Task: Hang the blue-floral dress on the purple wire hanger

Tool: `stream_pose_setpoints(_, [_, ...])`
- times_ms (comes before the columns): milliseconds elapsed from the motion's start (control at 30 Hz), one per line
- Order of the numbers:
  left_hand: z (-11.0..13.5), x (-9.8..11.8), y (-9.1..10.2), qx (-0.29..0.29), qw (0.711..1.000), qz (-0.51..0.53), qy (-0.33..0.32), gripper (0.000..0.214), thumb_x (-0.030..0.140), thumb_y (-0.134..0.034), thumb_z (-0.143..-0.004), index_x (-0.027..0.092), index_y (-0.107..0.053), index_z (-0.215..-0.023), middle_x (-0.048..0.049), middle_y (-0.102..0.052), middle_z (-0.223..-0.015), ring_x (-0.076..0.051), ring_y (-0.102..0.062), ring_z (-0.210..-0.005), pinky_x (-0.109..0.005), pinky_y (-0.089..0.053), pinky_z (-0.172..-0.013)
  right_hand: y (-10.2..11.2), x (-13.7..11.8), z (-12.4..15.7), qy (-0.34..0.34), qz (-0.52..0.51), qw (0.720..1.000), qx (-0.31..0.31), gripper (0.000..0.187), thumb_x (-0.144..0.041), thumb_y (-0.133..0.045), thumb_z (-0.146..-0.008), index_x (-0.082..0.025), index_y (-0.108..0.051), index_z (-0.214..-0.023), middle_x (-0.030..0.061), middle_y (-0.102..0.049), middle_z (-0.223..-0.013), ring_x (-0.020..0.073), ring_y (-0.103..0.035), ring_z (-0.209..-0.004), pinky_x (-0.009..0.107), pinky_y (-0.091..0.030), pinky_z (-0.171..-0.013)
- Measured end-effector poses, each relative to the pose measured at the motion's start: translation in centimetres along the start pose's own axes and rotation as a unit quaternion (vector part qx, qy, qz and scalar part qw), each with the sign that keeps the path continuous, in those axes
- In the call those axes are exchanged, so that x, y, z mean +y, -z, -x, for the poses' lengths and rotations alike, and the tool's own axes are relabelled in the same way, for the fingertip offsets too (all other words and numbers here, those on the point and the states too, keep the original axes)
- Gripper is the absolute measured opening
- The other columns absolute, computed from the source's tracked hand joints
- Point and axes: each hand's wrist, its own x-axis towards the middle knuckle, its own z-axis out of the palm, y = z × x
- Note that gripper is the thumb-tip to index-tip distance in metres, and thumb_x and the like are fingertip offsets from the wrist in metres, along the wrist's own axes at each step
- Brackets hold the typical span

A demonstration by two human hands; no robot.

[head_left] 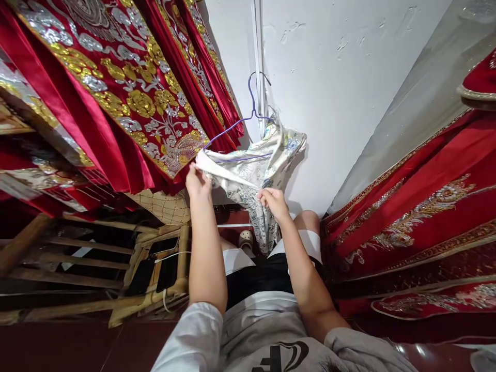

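A pale dress with a floral print (251, 204) hangs from a purple wire hanger (253, 106) against the white wall. My left hand (199, 181) is closed on the dress's edge near the hanger's left end. Lower and to the right, my right hand (274, 201) pinches the front of the neckline. Between the two hands the white edge of the cloth is drawn taut. The dress's far shoulder still lies over the right side of the hanger, and its lower part falls narrow between my knees.
Red garments with gold and silver embroidery (135, 93) hang at the left. More red embroidered cloth (406, 222) hangs close on the right. A bamboo chair (180, 258) stands low at the left, with a pale cable (170, 256) on it. A clog (245, 238) shows below.
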Motion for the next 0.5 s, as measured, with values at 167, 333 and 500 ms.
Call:
stream_pose_setpoints(167, [8.4,-7.9,2.2,-0.026,0.995,0.014,0.093,0.037,0.038,-0.070,-0.091,0.019,-0.048,-0.068,0.0057,-0.046,-0.058,-0.008,-0.053,-0.058,-0.026,-0.050,-0.066,1.1,0.6,1.1,-0.023,-0.037,0.999,-0.005,0.021,-0.022,-0.052,-0.080,-0.019,-0.058,-0.060,-0.0039,-0.049,-0.049,0.0089,-0.041,-0.048,0.022,-0.029,-0.049])
stream_pose_setpoints(333, [13.5,-9.9,0.7,-0.046,0.989,0.058,0.125,0.023,0.037,-0.076,-0.082,0.017,-0.064,-0.080,-0.0011,-0.066,-0.075,-0.012,-0.065,-0.074,-0.027,-0.056,-0.080,5.5,1.6,1.7,-0.137,0.147,0.960,-0.195,0.028,-0.020,-0.055,-0.083,-0.017,-0.063,-0.056,-0.0013,-0.052,-0.047,0.0107,-0.045,-0.048,0.023,-0.033,-0.052])
stream_pose_setpoints(500, [15.6,-5.8,-1.6,-0.215,0.975,0.055,0.008,0.043,0.062,-0.075,-0.083,0.020,-0.068,-0.084,-0.0050,-0.071,-0.092,-0.018,-0.069,-0.090,-0.033,-0.057,-0.090,7.4,1.8,1.9,-0.106,0.211,0.969,-0.080,0.036,-0.043,-0.061,-0.092,-0.015,-0.070,-0.072,0.0073,-0.071,-0.078,0.0164,-0.061,-0.073,0.025,-0.045,-0.065])
